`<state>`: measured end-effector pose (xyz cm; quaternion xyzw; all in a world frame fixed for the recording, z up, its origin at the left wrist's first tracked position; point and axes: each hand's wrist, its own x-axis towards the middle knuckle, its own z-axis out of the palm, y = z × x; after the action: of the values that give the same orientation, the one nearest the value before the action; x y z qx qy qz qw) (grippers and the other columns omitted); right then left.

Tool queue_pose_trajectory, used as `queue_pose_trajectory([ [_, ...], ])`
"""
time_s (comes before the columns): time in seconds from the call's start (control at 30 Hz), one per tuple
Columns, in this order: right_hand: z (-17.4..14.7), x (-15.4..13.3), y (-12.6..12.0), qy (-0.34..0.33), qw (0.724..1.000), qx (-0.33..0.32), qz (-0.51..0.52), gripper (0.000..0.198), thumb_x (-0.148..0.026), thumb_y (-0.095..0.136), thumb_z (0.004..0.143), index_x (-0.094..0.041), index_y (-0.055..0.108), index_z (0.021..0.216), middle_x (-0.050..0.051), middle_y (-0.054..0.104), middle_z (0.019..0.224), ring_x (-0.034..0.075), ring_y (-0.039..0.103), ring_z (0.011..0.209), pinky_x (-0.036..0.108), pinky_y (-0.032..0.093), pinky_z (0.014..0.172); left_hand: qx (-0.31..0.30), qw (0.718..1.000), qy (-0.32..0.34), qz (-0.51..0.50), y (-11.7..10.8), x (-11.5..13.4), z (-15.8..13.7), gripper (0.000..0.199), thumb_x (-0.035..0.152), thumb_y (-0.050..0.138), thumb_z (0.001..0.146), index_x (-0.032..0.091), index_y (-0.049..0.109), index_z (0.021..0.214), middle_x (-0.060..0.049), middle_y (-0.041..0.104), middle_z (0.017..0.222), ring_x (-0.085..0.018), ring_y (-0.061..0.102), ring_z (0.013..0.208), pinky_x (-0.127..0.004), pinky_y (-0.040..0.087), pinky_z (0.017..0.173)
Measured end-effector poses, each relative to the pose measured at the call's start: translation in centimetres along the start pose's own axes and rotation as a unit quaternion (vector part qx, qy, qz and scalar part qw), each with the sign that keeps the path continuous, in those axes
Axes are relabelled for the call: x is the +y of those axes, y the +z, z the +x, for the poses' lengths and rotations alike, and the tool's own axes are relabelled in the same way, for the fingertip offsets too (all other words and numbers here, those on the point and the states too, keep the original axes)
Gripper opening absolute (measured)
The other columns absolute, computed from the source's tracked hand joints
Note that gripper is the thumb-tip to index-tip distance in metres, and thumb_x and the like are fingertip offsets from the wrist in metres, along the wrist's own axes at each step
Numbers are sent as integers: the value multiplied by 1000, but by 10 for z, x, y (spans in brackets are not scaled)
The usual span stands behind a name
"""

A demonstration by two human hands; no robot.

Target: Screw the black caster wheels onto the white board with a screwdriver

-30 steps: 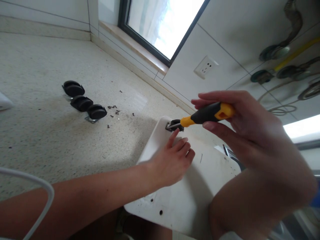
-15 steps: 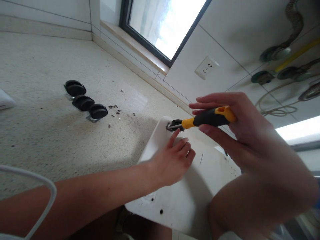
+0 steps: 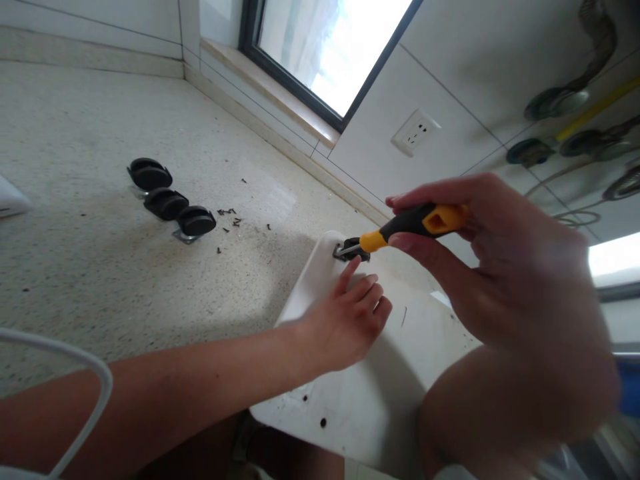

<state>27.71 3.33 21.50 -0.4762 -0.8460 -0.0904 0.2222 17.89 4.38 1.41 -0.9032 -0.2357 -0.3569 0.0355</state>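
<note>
While the right hand (image 3: 505, 253) has its grip clamped on a yellow-and-black screwdriver (image 3: 407, 225), thumb below and fingers above, the metal shaft (image 3: 351, 250) slants down to the base of a black caster (image 3: 353, 242). That caster sits near the far corner of a white panel (image 3: 360, 408). The left hand (image 3: 353, 320) rests on the panel, index fingertip at the caster, other fingers bent; its grip stands loosely apart, the thumb hidden. To the left, on the speckled bench (image 3: 150, 287), three more black casters (image 3: 167, 204) sit close together, small dark screws (image 3: 237, 222) scattered near them. A white cable (image 3: 75, 356) loops across the left forearm (image 3: 215, 380). Beyond, a socket (image 3: 416, 132) is set in the tiled wall (image 3: 450, 160), right of a dark-framed window (image 3: 310, 53).
</note>
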Motion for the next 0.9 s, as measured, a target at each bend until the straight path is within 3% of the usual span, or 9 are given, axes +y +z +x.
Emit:
queue_pose_trajectory([
  [0.17,7,-8,19,8,988,101,-119,29,-51,81,99,-23,74,102,1,74,87,16,66,72,34,46,66,-5,1000,-2,-9,1,0,0,30,18,54,103,10,70,127,-18,72,128,-35,61,137,-68,22,140],
  [0.23,8,-8,20,4,990,97,-97,28,-50,79,101,-23,73,102,1,73,86,15,63,70,34,47,68,-2,1000,-6,-10,1,0,0,31,19,54,104,10,70,129,-17,73,126,-35,61,138,-68,24,139],
  [0.4,1,1,3,-4,999,-37,-2,32,-39,75,104,-28,70,134,0,80,115,18,77,95,31,58,85,-2,1000,-4,-4,0,0,1,28,19,54,105,11,71,126,-18,73,130,-36,60,141,-68,23,140],
  [0.5,-1,2,1,4,1000,-10,-17,30,-38,79,101,-27,72,128,0,81,115,19,78,97,31,57,83,-4,1000,-5,-2,0,1,1,26,20,56,104,12,71,124,-19,72,132,-35,60,141,-66,24,140],
  [0.67,5,-7,16,25,995,69,-73,38,-53,89,92,-23,73,109,-2,75,89,13,66,71,30,49,68,-3,1000,-8,-6,1,2,0,29,20,56,103,11,71,126,-16,74,125,-35,62,137,-67,24,139],
  [0.77,9,-3,20,24,998,59,11,36,-50,90,91,-23,73,108,-1,75,92,14,65,75,30,53,72,13,1000,-6,4,2,2,-2,30,20,55,104,11,71,128,-17,74,129,-34,59,141,-66,21,140],
  [0.9,11,17,18,25,971,-25,236,34,-36,86,96,-25,73,125,3,80,118,20,76,107,35,62,96,5,1000,-8,19,-1,2,0,30,25,57,105,12,72,128,-18,74,133,-35,58,143,-66,21,139],
])
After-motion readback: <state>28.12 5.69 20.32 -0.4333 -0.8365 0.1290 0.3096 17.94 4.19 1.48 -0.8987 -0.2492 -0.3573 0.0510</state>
